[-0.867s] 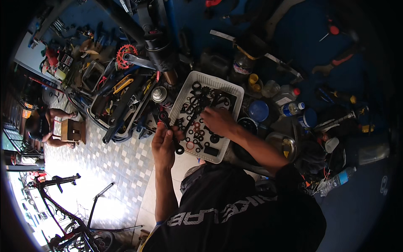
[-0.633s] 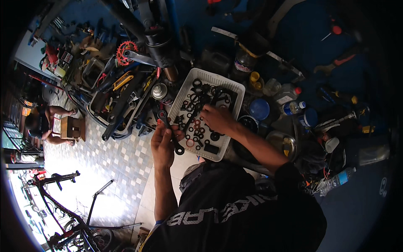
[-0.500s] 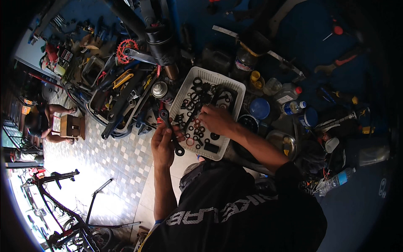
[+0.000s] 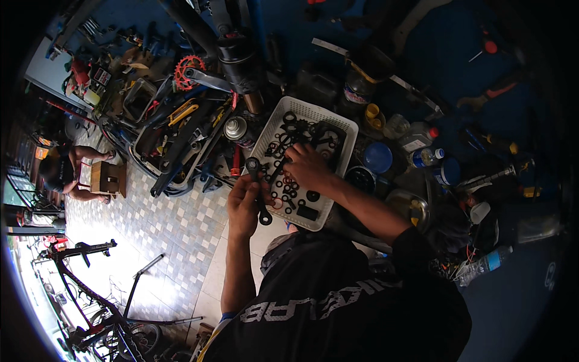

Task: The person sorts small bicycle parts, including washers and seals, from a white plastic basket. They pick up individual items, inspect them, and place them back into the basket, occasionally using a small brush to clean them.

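The left hand [image 4: 243, 210] grasps 1 black link [image 4: 262, 204]; loose rings [image 4: 292, 187] are left mixed in the white basket [image 4: 322, 111], the right hand [image 4: 309, 169] inside its right edge, grip unclear.

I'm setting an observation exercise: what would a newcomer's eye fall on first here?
First, the white basket of dark rings, mid-picture, with the right hand over it. Beside it, the left hand holds a dark round-ended bar. Upper left, a red toothed ring shows.

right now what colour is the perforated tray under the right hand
White; the perforated tray shows best in the head view.
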{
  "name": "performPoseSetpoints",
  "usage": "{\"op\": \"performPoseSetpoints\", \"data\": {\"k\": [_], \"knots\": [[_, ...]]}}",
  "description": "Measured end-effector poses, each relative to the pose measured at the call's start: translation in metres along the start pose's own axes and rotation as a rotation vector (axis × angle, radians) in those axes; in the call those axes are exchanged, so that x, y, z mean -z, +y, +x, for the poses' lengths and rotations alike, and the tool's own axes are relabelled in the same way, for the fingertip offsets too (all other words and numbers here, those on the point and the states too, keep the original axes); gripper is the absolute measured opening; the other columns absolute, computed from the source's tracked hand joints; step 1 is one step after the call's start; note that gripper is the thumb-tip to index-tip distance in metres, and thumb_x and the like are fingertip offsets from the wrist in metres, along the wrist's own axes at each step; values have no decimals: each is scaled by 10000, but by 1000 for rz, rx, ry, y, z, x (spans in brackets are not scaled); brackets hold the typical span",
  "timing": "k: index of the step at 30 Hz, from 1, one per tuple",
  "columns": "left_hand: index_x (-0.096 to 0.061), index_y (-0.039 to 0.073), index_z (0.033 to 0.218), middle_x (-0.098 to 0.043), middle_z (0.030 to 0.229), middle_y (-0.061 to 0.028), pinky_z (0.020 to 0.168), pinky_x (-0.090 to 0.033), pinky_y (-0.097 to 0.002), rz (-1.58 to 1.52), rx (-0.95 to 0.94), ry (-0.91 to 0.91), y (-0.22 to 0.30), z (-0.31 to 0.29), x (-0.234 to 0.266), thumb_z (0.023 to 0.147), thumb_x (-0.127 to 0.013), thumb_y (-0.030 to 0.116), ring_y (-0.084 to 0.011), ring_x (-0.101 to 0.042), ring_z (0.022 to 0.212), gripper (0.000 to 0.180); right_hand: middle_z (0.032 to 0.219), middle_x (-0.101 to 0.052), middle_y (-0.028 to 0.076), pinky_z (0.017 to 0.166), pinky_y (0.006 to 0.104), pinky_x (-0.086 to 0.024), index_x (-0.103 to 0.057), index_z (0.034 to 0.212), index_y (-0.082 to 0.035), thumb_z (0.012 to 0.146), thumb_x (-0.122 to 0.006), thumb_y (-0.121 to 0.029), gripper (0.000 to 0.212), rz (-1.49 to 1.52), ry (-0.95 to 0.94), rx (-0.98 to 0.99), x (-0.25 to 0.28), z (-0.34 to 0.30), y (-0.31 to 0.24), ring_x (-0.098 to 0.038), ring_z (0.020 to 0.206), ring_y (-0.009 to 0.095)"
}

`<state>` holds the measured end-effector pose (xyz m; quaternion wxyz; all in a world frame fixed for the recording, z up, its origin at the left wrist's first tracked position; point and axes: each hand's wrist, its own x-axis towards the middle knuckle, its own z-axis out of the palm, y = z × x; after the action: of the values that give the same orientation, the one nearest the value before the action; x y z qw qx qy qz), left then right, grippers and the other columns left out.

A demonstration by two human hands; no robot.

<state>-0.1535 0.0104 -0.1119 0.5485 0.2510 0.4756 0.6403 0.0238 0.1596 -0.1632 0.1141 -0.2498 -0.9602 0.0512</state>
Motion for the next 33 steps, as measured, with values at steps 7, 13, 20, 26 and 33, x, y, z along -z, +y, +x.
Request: {"op": "performPoseSetpoints", "data": {"k": [7,13,20,26,33], "knots": [[-586,-15,1198,-656,920,-86,648,-536,-287,104,-18,-15,10,2,-15,1024,-538,146,-144,-623,713,242,980,-645,21,949,430,-443,-742,869,-127,798,-737,-217,115,246,111,-115,7,1,10,-546,1091,255],[-569,-25,1161,-679,913,-88,555,-486,-239,191,-74,-29,16,7,-30,1043,-551,161,-94,-584,634,221,946,-704,-4,747,248,-486,-716,1055,-63,907,-746,-94,154,1090,231,-401,88,-1,-1,-606,808,63],[-573,-10,1160,-690,890,-84,527,-459,-225,255,-105,29,20,12,-33,1047,-554,163,-80,-565,608,207,952,-709,14,753,272,-495,-702,1095,-87,911,-736,-108,188,911,279,-336,99,-1,-2,-644,843,96],[-579,-1,1173,-680,878,-70,529,-460,-222,276,-117,101,30,7,-11,1054,-551,196,-75,-555,604,231,923,-695,65,861,430,-514,-719,1004,-115,903,-660,-168,129,328,-100,-148,55,-8,13,-649,973,280],[-580,-6,1189,-676,882,-70,519,-447,-219,257,-84,130,23,-3,-1,1048,-544,177,-76,-545,583,233,1038,-700,158,864,469,-536,-708,1011,-59,909,-638,-217,200,255,-646,-221,39,-11,-14,-680,1006,344]]}}
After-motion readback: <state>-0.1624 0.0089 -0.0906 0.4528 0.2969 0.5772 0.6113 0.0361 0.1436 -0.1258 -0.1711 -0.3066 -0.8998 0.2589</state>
